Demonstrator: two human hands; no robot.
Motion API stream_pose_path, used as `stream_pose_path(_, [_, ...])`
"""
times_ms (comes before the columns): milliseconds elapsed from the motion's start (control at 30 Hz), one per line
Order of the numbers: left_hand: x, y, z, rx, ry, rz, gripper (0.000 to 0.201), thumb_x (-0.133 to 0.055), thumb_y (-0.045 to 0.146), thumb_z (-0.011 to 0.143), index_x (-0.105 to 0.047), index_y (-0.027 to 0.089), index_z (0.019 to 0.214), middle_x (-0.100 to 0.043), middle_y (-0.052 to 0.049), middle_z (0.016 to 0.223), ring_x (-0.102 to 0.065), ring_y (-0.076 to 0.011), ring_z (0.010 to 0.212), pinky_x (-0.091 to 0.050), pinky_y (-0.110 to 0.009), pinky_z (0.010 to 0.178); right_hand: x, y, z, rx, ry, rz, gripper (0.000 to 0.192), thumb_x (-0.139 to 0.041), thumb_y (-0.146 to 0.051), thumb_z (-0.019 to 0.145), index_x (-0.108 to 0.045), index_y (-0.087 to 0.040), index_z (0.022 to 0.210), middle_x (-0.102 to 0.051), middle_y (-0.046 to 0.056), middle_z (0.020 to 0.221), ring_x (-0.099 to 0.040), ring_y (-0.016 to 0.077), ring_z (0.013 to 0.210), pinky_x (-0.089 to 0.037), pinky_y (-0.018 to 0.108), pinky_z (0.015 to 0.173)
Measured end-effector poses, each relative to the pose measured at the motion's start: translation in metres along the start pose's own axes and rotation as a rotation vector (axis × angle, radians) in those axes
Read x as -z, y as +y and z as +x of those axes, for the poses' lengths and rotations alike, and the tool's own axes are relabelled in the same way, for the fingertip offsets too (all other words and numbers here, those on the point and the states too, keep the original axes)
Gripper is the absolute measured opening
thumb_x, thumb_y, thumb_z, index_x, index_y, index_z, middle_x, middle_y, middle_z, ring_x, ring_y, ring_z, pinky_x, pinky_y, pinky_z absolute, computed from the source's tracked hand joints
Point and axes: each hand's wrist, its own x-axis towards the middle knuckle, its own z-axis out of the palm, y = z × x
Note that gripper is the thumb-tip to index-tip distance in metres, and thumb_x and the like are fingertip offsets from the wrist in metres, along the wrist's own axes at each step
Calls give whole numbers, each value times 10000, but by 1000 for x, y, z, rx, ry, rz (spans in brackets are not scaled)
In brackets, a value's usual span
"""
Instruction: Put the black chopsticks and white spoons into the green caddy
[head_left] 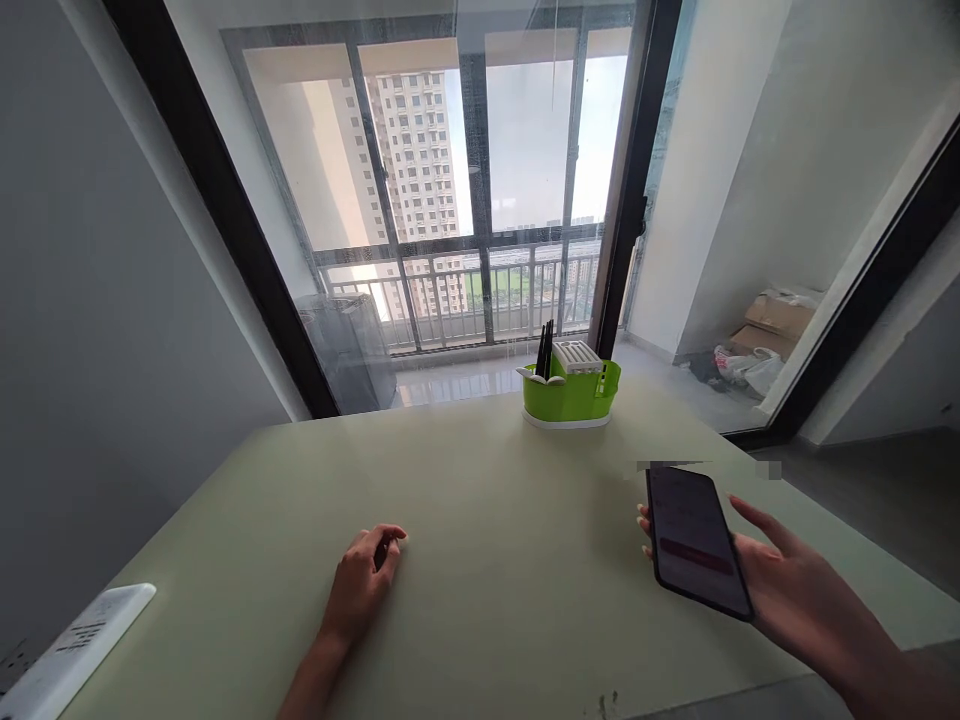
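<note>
My right hand holds a black smartphone above the right side of the pale table. The phone lies across the palm with its dark screen facing up; fingertips wrap its left edge and the thumb is raised beside its right edge. On the table at left of centre rests my left hand, fingers curled in with thumb and forefinger close together and nothing visible in them. Toward the far edge stands a green utensil holder with black chopsticks and white spoons.
A white power strip lies at the table's left edge, by the wall. Beyond the far edge, a dark-framed glass door fronts a balcony with windows. Cardboard boxes and plastic bags sit on the floor at right.
</note>
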Motion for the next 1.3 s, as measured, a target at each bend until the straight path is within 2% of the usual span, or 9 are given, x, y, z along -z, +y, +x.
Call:
stream_pose_path(367, [0,0,0,14,-4,14,323,-415,416,927,-681,248,1000,-657,-31,869,-653,-202,804,-515,-307,720,-4,0,0,-12,-17,23,571,-424,-451,993,-544,-70,1401,-535,154,1465,-456,330,1391,-333,519,1193])
stream_pose_path(533, [-2,-3,0,-4,0,16,318,-423,408,928,-689,249,1000,-664,-27,865,-650,-199,798,-514,-306,731,-1,0,0,-27,-10,-1,596,-429,-501,981,-554,-97,1400,-552,145,1454,-486,332,1369,-350,508,1183])
stream_pose_path(833, [-3,-6,1,-2,-11,16,322,-417,409,944,-684,244,1019,-671,-38,902,-660,-205,844,-521,-317,765,15,-3,5,-51,-20,-114,619,-409,-589,958,-633,-152,1334,-605,150,1400,-610,346,1239,-394,528,1132])
stream_pose_path(1100, [-1,-3,1,6,-10,4,325,-415,410,940,-685,244,1016,-671,-38,898,-651,-205,830,-520,-325,767,26,-5,4,-80,-50,-178,662,-386,-628,947,-662,-146,1310,-596,148,1410,-596,358,1253,-378,520,1143])
stream_pose_path(1300, [-2,-2,1,5,-12,-8,322,-417,414,941,-679,246,1025,-677,-35,914,-653,-201,841,-516,-321,771,36,-10,6,-102,-6,-207,658,-376,-612,951,-670,-137,1297,-597,144,1409,-594,338,1262,-389,489,1143])
